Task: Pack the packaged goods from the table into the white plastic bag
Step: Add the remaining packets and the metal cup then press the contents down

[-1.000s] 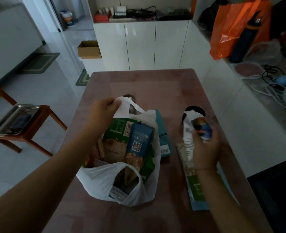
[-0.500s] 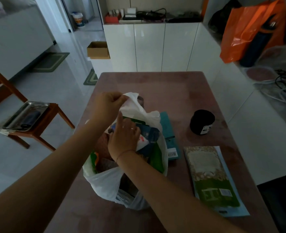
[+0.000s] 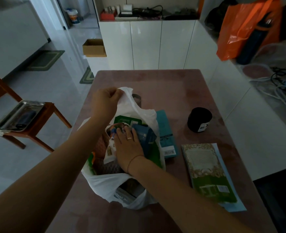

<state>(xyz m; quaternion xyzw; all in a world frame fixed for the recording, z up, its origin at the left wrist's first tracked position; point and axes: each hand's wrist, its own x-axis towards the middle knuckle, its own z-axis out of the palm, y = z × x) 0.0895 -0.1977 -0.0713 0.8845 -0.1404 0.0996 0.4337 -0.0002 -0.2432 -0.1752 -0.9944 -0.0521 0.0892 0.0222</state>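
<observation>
Right now the white bag (image 3: 135, 113) is being held up by one handle, which is pinched tight in the fingers (image 3: 117, 95) of the left hand (image 3: 105, 105). The bag stands on the table (image 3: 164, 88) and is already quite full of packs. The right hand (image 3: 129, 148) is laid flat inside the bag, on top of a white pack (image 3: 111, 148) and beside a blue pack (image 3: 146, 137); its fingers are spread and nothing is gripped by them. The pack is probably being pushed down to make room.

Still left on the table are a teal pack (image 3: 166, 133) touching the bag, a green pack (image 3: 207, 169) lying flat on the right, and a black jar (image 3: 199, 119) farther back.

The bag is thin and soft, so it will likely flop shut if the handle is let go. The flat packs look light and a bit bendy, and are best taken by a long edge. The jar looks hard and heavier, and is best gripped around its sides.
</observation>
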